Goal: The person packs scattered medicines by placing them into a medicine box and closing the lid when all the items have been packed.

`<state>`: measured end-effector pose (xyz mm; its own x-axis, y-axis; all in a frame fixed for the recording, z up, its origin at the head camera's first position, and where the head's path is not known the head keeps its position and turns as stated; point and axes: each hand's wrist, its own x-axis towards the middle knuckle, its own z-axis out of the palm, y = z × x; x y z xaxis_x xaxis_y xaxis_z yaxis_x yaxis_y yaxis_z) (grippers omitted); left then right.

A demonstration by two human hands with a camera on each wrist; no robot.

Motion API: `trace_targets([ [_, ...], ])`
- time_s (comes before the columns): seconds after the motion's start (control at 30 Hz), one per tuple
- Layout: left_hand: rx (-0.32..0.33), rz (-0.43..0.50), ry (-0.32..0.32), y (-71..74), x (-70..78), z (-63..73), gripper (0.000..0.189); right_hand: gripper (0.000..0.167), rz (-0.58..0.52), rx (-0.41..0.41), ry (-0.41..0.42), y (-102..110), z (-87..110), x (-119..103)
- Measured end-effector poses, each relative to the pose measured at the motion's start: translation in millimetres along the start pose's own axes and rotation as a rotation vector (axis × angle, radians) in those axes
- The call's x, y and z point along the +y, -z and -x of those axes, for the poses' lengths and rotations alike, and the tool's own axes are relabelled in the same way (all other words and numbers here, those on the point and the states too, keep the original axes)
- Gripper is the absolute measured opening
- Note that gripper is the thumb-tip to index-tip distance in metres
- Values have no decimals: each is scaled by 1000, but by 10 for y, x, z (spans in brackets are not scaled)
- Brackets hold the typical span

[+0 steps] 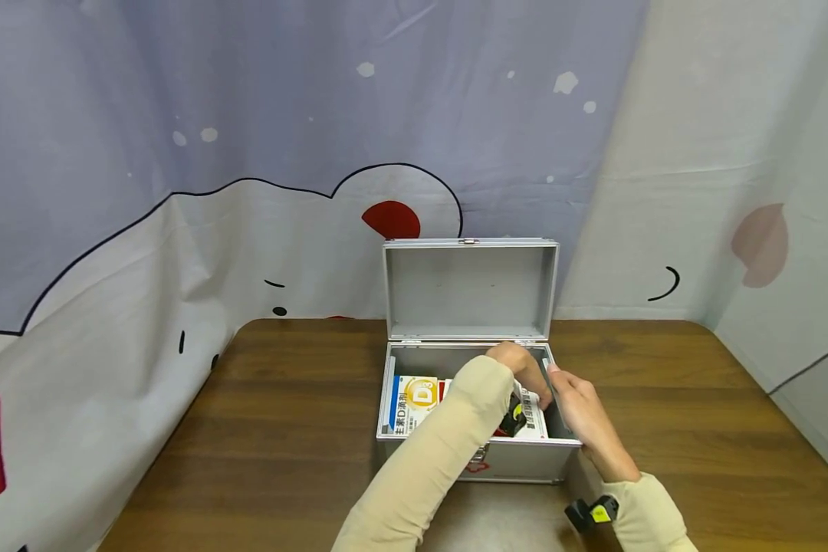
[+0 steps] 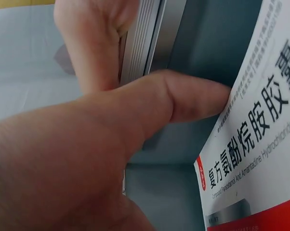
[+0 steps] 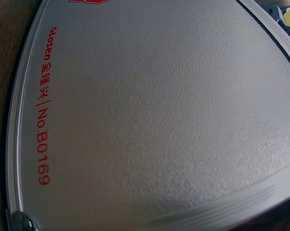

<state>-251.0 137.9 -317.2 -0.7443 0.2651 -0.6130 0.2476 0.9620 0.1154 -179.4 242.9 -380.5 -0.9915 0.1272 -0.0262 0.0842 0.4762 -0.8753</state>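
Observation:
An aluminium case [image 1: 428, 460] stands on the table with its lid [image 1: 469, 295] raised. My left hand [image 1: 524, 372] reaches down inside its right part. There, one extended finger [image 2: 198, 98] touches the face of a white medicine box [image 2: 246, 144] with black lettering and a red band; the left hand's other fingers are mostly hidden. With my right hand [image 1: 586, 406] I hold the case's right wall, the thumb at the rim and the fingers along the outside. The right wrist view takes in only the case's front panel [image 3: 150, 110] with red print, not the hand.
A white and yellow D3 drops box [image 1: 417, 399] stands at the left inside the case. The brown wooden table [image 1: 283, 429] extends to both sides. Behind the table hangs a printed curtain [image 1: 283, 115].

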Motion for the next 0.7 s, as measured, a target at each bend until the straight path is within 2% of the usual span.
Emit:
trace_targets([
  [0.13, -126, 46, -31, 20, 1, -77, 37, 63, 8, 0, -3, 2, 2, -1],
  [0.2, -164, 66, -27, 8, 2, -113, 36, 65, -1, -13, -10, 6, 5, 0],
  [0.23, -177, 58, -44, -3, 2, -126, 35, 65, -9, -18, -11, 7, 5, -1],
  [0.3, -172, 31, -68, -32, 5, -152, 34, 65, -15, -16, -7, 4, 8, -3],
  [0.37, -139, -20, -96, -64, 13, -174, 32, 63, -17, -7, -4, -4, 2, -2],
  [0.43, -80, -52, -88, -98, 29, -190, 33, 61, -17, 7, -1, -13, 0, 0],
  [0.5, -46, -62, -64, -121, 41, -207, 34, 60, -15, 17, 0, -20, 0, -1],
  [0.6, -37, -55, -42, -142, 56, -217, 34, 60, -17, 16, 0, -21, 3, 3],
  [0.7, -52, -73, -53, -151, 63, -214, 33, 60, -18, 14, -3, -20, 6, 8],
])
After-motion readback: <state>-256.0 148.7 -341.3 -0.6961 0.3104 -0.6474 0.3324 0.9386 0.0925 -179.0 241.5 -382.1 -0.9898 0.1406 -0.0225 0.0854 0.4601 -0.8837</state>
